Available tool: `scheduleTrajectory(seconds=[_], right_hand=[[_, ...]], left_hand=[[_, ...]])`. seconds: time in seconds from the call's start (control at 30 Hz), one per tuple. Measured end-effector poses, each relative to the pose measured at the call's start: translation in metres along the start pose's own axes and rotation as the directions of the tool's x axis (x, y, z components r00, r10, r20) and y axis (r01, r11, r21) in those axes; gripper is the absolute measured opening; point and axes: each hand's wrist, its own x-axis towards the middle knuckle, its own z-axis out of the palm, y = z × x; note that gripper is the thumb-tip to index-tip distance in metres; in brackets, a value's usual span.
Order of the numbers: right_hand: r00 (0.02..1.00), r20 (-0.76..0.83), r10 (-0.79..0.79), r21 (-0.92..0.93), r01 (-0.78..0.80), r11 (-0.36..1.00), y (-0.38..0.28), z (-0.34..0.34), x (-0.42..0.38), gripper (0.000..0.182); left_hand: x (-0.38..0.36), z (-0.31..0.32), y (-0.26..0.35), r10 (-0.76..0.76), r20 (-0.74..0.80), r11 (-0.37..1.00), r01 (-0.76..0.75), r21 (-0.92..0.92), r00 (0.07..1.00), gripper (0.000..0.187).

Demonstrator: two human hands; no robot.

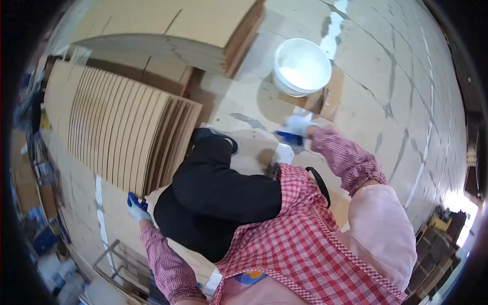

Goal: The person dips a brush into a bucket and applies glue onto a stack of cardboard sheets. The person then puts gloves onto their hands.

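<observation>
My left hand (137, 207), in a white glove with blue fingers, is at the near lower corner of a fanned stack of cardboard sheets (119, 129). Its fingers are spread, fingertips right by the sheet edges. The sheets overlap like steps, so only a strip of each shows. Out over the floor, my right hand (300, 128) wears a similar white and blue glove, smeared by motion. I cannot tell whether it holds anything. Beyond it stands a white bucket (302, 67) with pale contents, on a flat piece of cardboard (333, 94).
A tall pile of flat cardboard (168, 23) stands behind the fanned stack. My bent leg (213, 188) in black trousers is between the stack and my right arm. A metal frame (119, 262) is at the lower left. Taped seams cross the floor (366, 66).
</observation>
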Motion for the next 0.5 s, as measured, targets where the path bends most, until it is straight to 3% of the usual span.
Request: scheduleTrajectory(seconds=[0.03, 0.07, 0.1, 0.17, 0.2, 0.27, 0.3, 0.37, 0.47, 0.5], right_hand=[[0.851, 0.457, 0.258, 0.513, -0.489, 0.705, -0.009, -0.045, -0.044, 0.038], [0.715, 0.444, 0.539, 0.481, -0.699, 0.53, -0.007, -0.066, -0.074, 0.03], [0.464, 0.374, 0.803, 0.322, -0.877, 0.357, 0.101, -0.117, -0.165, 0.029], [0.508, -0.124, 0.853, 0.22, -0.824, 0.523, 0.149, -0.112, -0.182, 0.035], [0.526, -0.128, 0.841, 0.228, -0.809, 0.541, 0.169, -0.107, -0.175, 0.035], [0.549, -0.674, 0.495, 0.038, -0.643, 0.765, 0.2, -0.093, -0.15, 0.043], [0.562, -0.672, 0.482, 0.049, -0.616, 0.786, 0.21, -0.09, -0.139, 0.043], [0.666, -0.391, 0.635, 0.26, -0.582, 0.771, 0.22, -0.092, -0.118, 0.044], [0.681, -0.356, 0.64, 0.271, -0.58, 0.768, 0.197, -0.078, -0.119, 0.038], [0.63, -0.362, 0.687, 0.46, -0.521, 0.719, 0.188, -0.073, -0.128, 0.032]], left_hand=[[0.009, -0.008, 0.0, -0.066, 0.033, 0.998, 0.067, -0.012, 0.997, 0.048], [0.018, -0.016, 0.002, -0.057, 0.044, 0.998, 0.057, 0.002, 0.997, 0.048], [-0.054, 0.083, -0.076, -0.231, 0.181, 0.972, 0.234, 0.007, 0.956, 0.047], [-0.055, 0.075, -0.072, -0.276, 0.168, 0.961, 0.268, 0.071, 0.946, 0.045], [-0.051, 0.077, -0.073, -0.265, 0.15, 0.964, 0.259, 0.058, 0.952, 0.045], [-0.044, 0.076, -0.082, -0.26, 0.195, 0.961, 0.235, 0.144, 0.946, 0.044], [-0.041, 0.067, -0.078, -0.264, 0.212, 0.955, 0.225, 0.192, 0.941, 0.044], [-0.04, 0.062, -0.076, -0.241, 0.161, 0.961, 0.212, 0.179, 0.957, 0.044], [-0.039, 0.056, -0.075, -0.21, 0.115, 0.964, 0.186, 0.19, 0.971, 0.045], [-0.038, 0.055, -0.076, -0.208, 0.114, 0.963, 0.183, 0.198, 0.971, 0.045]])
